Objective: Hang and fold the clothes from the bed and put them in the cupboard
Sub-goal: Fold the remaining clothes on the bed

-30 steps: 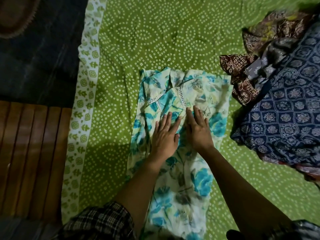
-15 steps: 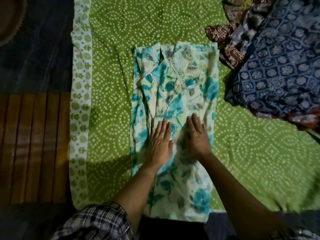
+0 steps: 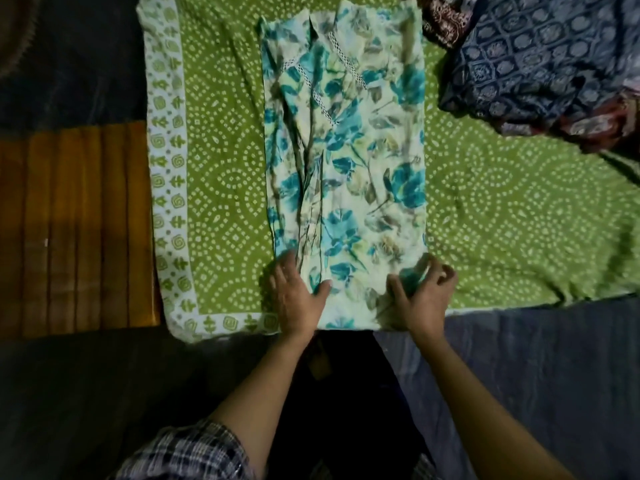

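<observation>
One floral garment (image 3: 363,150) lies flat on the green bedsheet (image 3: 502,209), in the middle of the view. Its long axis runs straight away from the person: the neckline points to the far side and the hem lies at the near edge of the sheet, just in front of the two hands. The side parts are folded in, so the shape is a long narrow rectangle. Some long creases run down its left half. The cloth looks thin and soft, pale cream with big turquoise flowers and grey leaves, and two narrow white lace strips (image 3: 348,65) go down in a V from the neck.

The left hand (image 3: 298,299) rests flat on the near left corner of the garment, with the fingers straight and the thumb spread out on the cloth. The right hand (image 3: 422,299) is at the near right corner; its fingers are curled and they pinch a small bunch of the hem.

The bedsheet has white dots in circles and a white border (image 3: 166,168) with green motifs. At the far right is a crumpled heap where two cloths can be counted: a dark blue cloth (image 3: 540,64) with pale medallions and a brown cloth (image 3: 446,20) with a fine print. To the left of the sheet is one wooden panel (image 3: 76,230) with lengthwise grooves. One checked sleeve (image 3: 194,452) shows at the bottom, on the left arm.
</observation>
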Available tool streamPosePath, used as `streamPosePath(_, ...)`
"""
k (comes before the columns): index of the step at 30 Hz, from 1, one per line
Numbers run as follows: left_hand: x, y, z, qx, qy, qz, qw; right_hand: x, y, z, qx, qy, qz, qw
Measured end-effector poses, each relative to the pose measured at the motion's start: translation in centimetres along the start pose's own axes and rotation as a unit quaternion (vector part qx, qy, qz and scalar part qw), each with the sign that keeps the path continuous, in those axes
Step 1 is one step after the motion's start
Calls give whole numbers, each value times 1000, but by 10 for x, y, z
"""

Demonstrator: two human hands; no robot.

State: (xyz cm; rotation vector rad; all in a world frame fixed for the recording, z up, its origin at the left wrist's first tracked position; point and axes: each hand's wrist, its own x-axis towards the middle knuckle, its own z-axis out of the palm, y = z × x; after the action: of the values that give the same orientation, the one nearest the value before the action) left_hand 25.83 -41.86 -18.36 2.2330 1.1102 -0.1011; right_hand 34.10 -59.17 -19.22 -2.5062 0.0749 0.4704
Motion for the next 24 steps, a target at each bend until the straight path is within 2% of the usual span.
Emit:
streamPosePath(3,-6,7,-6,-93,22,-175,980,5,6,-8,136,-29,82,987)
streamPosePath(5,-8,2,-6,-82,37,-235,968,10,6,-14,223,-67,145,962)
streamPosePath(8,-12,-5,-3,-105,29,-236,966,13,7,-20,288,-135,204,926)
streamPosePath(12,-14,-9,-2,-193,-64,-234,951,9,6,-25,320,-167,224,905)
streamPosePath(16,-11,-16,-9,-374,-139,-286,871,5,11,-31,388,-199,224,872)
streamPosePath(18,-12,-22,-11,-400,-154,-288,856,2,15,-29,428,-213,226,849)
streamPosePath(21,-15,-30,-12,-418,-165,-290,845,-5,20,-23,425,-207,240,848)
streamPosePath(24,-16,-32,-16,-402,-170,-293,851,-9,23,-19,417,-184,223,861)
